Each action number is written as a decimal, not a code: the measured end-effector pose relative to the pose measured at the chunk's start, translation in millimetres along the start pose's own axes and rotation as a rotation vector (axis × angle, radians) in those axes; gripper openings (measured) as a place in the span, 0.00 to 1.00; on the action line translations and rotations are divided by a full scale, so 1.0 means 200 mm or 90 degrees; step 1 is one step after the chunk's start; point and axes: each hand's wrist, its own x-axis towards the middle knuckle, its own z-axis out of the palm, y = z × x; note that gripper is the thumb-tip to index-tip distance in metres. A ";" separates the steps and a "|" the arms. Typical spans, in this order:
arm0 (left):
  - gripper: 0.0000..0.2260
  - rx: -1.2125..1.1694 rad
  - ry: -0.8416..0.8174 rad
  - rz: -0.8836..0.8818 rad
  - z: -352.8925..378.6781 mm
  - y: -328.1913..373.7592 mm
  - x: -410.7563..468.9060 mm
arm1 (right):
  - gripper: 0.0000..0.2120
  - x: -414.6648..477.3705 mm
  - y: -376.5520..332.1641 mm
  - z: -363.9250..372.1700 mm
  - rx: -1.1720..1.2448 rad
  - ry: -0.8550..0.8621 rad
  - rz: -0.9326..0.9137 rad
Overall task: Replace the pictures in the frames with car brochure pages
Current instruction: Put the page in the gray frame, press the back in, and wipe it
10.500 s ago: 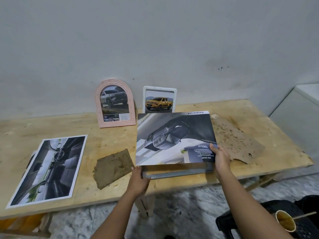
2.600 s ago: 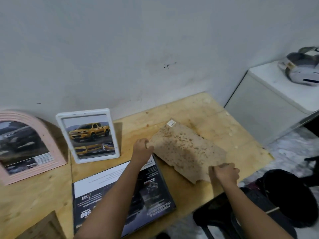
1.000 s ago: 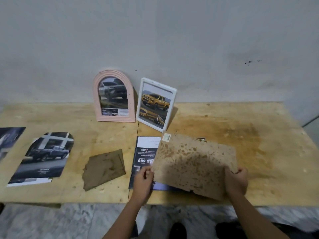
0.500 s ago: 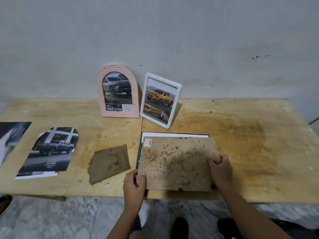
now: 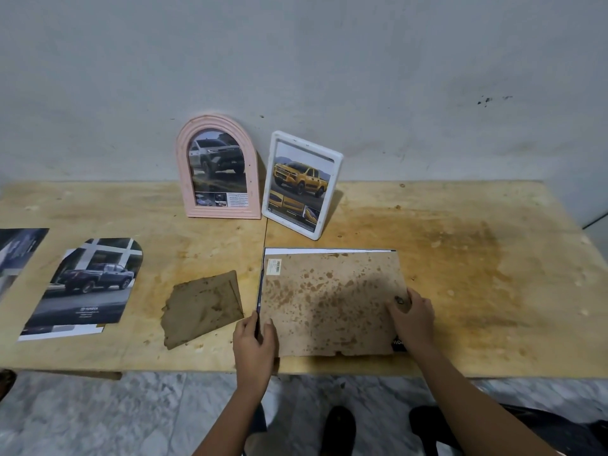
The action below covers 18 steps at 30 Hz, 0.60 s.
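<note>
On the wooden table (image 5: 477,274), head view: two frames stood at the wall, a pink arched frame (image 5: 182,172) and a white frame (image 5: 306,143), each holding one truck page. Two loose pages lay left, an arch-cut page (image 5: 88,284) and a dark page (image 5: 16,255). Of two stained boards, the larger board (image 5: 329,297) lay on the brochure (image 5: 312,251) near the front edge, left hand (image 5: 255,340) pinching its near-left corner and right hand (image 5: 411,315) gripping its right edge; the smaller board (image 5: 202,307) lay just left, with broad tabletop to the right.

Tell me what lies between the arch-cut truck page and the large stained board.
A small brown backing board lies flat on the table between the arch-cut page and the large stained board, in the head view.
</note>
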 end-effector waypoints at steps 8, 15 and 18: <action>0.17 0.021 -0.021 0.031 0.00 -0.03 -0.01 | 0.31 -0.01 0.05 -0.02 0.041 -0.009 -0.001; 0.18 0.027 0.011 0.011 0.03 -0.04 0.03 | 0.39 -0.02 0.05 -0.03 -0.066 -0.048 -0.018; 0.17 0.034 0.023 -0.004 0.04 -0.03 0.03 | 0.41 -0.03 0.04 -0.03 -0.093 -0.059 -0.009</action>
